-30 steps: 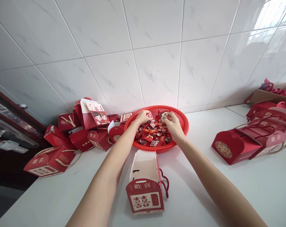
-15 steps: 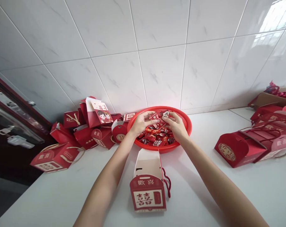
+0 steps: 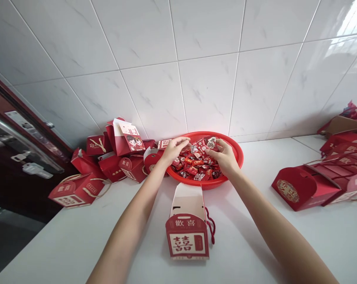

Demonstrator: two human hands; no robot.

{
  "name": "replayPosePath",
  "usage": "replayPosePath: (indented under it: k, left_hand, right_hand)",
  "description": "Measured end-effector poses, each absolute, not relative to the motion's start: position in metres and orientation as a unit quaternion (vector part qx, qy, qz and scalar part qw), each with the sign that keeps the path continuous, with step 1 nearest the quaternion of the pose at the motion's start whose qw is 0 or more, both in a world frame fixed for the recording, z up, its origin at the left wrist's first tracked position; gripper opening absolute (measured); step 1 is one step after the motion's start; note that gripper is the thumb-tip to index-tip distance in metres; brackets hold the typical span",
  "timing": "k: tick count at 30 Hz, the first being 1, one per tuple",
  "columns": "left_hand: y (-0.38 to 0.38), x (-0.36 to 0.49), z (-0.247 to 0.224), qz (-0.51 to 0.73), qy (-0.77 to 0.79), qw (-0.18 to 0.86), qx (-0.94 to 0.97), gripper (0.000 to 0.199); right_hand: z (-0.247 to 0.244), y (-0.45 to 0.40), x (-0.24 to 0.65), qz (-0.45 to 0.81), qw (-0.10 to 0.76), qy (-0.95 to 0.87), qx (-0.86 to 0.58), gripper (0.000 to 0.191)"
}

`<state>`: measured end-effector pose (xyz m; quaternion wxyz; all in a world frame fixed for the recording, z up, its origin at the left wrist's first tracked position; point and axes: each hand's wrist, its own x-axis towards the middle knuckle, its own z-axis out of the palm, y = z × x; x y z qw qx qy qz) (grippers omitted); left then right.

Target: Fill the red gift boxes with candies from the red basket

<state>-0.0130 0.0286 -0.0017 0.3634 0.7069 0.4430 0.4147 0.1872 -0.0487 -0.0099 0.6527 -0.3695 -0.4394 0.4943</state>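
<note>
A red plastic basket (image 3: 239,157) stands against the tiled wall, filled with wrapped candies (image 3: 196,167). Over its right part, my right hand (image 3: 225,158) is closed on candy packets (image 3: 201,148), one red and one with white and black print. My left hand (image 3: 175,151) hovers at the basket's left side, fingers apart and nothing visible in them. In front of the basket stands an open red box (image 3: 187,236) with a white inside and a dark red cord on its right side.
Several red gift boxes (image 3: 134,167) are piled left of the basket. More red boxes (image 3: 307,185) lie in a row at the right, near a cardboard carton (image 3: 344,125). A door with keys (image 3: 36,169) is at the far left.
The left hand has let go of the red packet and drawn back to the left; the right hand now has it. The view has shifted slightly, moving the scene right.
</note>
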Motion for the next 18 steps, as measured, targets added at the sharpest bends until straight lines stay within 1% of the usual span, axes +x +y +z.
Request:
replayPosePath:
  k: [3, 5, 12, 18]
  left_hand:
    - [0.038, -0.030, 0.002, 0.369, 0.482, 0.303, 0.735, 0.021]
    - [0.042, -0.038, 0.003, 0.343, 0.496, 0.280, 0.747, 0.015]
    - [0.045, -0.039, -0.004, 0.243, 0.538, 0.206, 0.781, 0.028]
    - [0.056, -0.032, -0.008, 0.133, 0.552, 0.182, 0.803, 0.026]
  right_hand:
    - [-0.009, -0.048, 0.188, 0.506, 0.669, -0.406, -0.364, 0.042]
    - [-0.008, -0.048, 0.189, 0.515, 0.670, -0.387, -0.368, 0.041]
    - [-0.009, -0.045, 0.188, 0.538, 0.676, -0.328, -0.382, 0.045]
    - [-0.005, -0.047, 0.189, 0.565, 0.663, -0.330, -0.365, 0.042]
